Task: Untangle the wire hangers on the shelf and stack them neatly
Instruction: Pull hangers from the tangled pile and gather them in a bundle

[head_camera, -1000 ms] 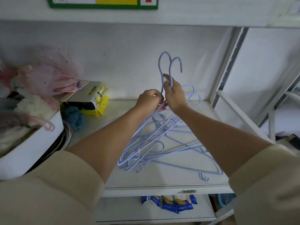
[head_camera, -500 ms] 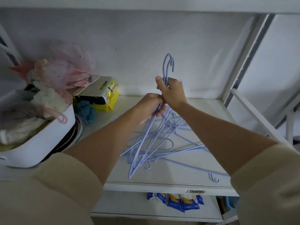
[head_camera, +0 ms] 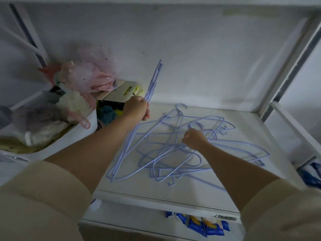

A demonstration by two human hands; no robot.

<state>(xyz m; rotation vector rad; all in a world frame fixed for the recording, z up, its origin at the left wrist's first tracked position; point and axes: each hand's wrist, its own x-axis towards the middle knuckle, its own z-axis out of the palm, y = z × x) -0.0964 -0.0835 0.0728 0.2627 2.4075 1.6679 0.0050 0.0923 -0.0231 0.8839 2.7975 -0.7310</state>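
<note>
A tangle of light-blue wire hangers point(head_camera: 175, 148) lies spread over the white shelf point(head_camera: 260, 136). My left hand point(head_camera: 137, 109) is shut on a bundle of aligned blue hangers point(head_camera: 152, 84), held upright at the left; their hooks point up toward the back wall and their lower ends rest near the shelf's front. My right hand point(head_camera: 193, 138) is down in the middle of the tangle, fingers closed around a hanger wire there. Both forearms are bare below cream sleeves.
A white bin point(head_camera: 57, 143) stuffed with pink and white fabric stands at the left, with a yellow and white box point(head_camera: 121, 91) behind it. A metal shelf post point(head_camera: 284, 70) rises at the right. Blue packets point(head_camera: 203, 223) hang below the shelf's front edge.
My right hand let go of the held bundle and dropped into the pile on the shelf. My left hand carried the bundle leftward. The view tilted down and the light dimmed.
</note>
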